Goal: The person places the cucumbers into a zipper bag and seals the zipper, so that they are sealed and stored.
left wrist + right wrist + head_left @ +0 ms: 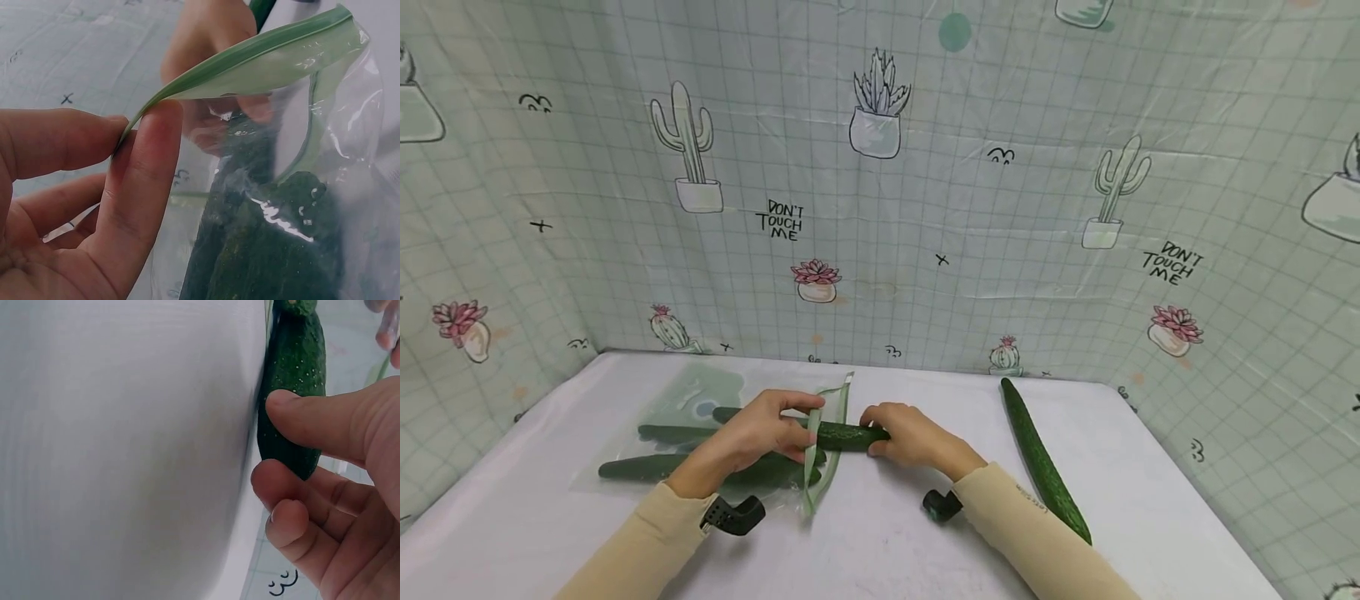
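Observation:
My left hand pinches the green-edged mouth of a clear zip bag between thumb and finger. Inside the bag lie several dark green cucumbers, seen through the plastic. One cucumber sticks partway out of the bag's mouth toward the right. Its outer end is gripped by my right hand, the thumb lying along its side in the right wrist view. The rest of this cucumber runs into the bag, behind the left hand in the head view.
Another cucumber lies lengthwise on the white tablecloth, right of the right forearm. A patterned curtain with cactus drawings stands behind and at both sides of the table. Each wrist carries a black camera mount.

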`<state>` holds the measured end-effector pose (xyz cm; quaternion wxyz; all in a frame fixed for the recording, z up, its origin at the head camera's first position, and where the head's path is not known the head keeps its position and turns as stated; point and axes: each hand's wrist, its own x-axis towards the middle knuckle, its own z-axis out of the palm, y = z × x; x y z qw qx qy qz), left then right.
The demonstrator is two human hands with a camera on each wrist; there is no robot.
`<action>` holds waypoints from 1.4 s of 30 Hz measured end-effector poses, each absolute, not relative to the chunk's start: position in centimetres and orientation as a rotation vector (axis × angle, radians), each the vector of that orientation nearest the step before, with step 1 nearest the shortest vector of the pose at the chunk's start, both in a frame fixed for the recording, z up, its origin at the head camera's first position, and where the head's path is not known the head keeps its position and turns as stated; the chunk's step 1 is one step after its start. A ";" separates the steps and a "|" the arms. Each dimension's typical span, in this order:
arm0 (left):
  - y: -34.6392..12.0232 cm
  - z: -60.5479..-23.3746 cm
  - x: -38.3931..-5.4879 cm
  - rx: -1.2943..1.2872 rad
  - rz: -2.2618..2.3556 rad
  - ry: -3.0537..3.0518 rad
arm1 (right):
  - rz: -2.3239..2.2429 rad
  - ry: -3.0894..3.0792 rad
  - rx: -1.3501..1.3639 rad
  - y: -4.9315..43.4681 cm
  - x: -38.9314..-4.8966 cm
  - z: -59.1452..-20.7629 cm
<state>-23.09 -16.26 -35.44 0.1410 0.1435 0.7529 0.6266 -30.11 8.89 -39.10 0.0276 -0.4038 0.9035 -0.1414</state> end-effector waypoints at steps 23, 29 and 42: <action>-16.0 -35.6 -23.1 0.394 1.827 2.166 | -0.593 2.753 -1.238 5.3 -30.3 -39.2; -16.2 -35.7 -23.2 0.394 1.821 2.171 | -0.564 2.788 -1.180 6.0 -30.3 -39.2; -16.3 -35.6 -23.2 0.400 1.820 2.167 | -0.647 2.697 -1.122 6.7 -30.3 -39.5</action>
